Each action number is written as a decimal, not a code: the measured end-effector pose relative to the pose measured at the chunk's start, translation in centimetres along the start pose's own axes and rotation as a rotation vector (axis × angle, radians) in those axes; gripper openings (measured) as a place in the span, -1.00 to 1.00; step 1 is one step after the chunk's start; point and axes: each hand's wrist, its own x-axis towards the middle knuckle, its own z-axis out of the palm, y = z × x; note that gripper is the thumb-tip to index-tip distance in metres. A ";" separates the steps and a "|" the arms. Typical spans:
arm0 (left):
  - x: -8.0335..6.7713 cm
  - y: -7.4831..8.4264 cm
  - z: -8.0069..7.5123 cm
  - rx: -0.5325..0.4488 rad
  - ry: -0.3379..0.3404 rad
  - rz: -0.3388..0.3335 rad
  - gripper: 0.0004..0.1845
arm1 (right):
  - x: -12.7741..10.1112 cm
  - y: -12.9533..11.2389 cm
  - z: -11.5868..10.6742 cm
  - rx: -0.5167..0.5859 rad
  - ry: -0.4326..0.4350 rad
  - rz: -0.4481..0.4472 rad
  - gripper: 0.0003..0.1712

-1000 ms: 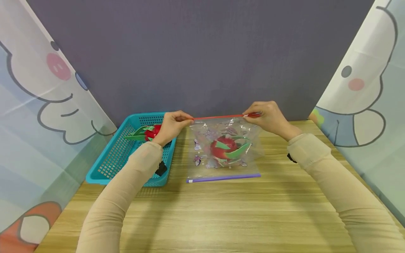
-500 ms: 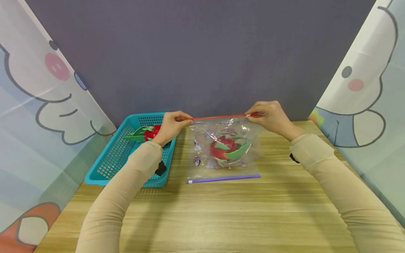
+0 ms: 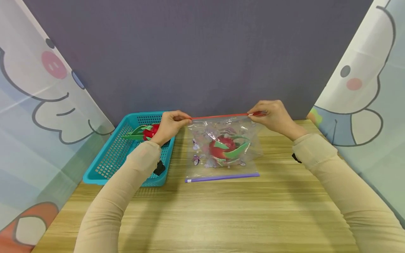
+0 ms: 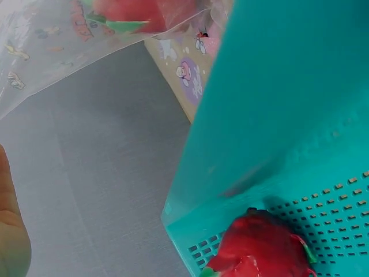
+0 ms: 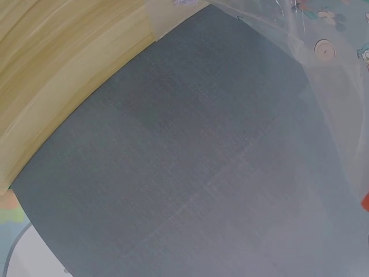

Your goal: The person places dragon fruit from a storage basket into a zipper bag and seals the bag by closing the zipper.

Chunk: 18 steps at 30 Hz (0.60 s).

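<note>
A clear zip bag with a red top strip hangs upright, with a red and green toy dragon fruit inside. My left hand pinches the strip's left end; in the left wrist view only part of that hand shows. Near the strip's right end, my right hand pinches it by the small white slider. Below and behind hangs printed clear plastic with a purple strip, apparently a second bag lying on the table. The right fingers stay out of the right wrist view.
A teal basket stands at the left, partly behind my left forearm. It holds another red dragon fruit with green leaves. A dark grey panel rises behind the wooden table, and printed cloths flank both sides.
My right hand has slid slightly right along the red strip, and the white slider has moved with it. The left hand keeps its hold at the left end.
</note>
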 end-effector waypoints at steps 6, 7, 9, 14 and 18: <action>0.0 0.0 0.1 -0.004 0.000 -0.032 -0.83 | -0.2 0.1 -0.2 0.000 -0.001 0.004 -0.89; -0.2 0.4 0.1 -0.002 -0.001 -0.036 -0.83 | -0.3 0.1 -0.3 -0.002 0.001 0.002 -0.89; -0.5 1.2 0.2 0.005 -0.001 -0.035 -0.83 | -0.3 0.2 -0.3 0.001 0.012 -0.005 -0.88; -1.1 2.9 0.2 0.020 0.005 -0.036 -0.83 | -0.4 0.2 -0.5 0.003 0.033 -0.020 -0.86; -1.1 2.9 0.3 0.026 0.005 -0.037 -0.82 | -0.4 0.2 -0.8 -0.005 0.034 -0.018 -0.86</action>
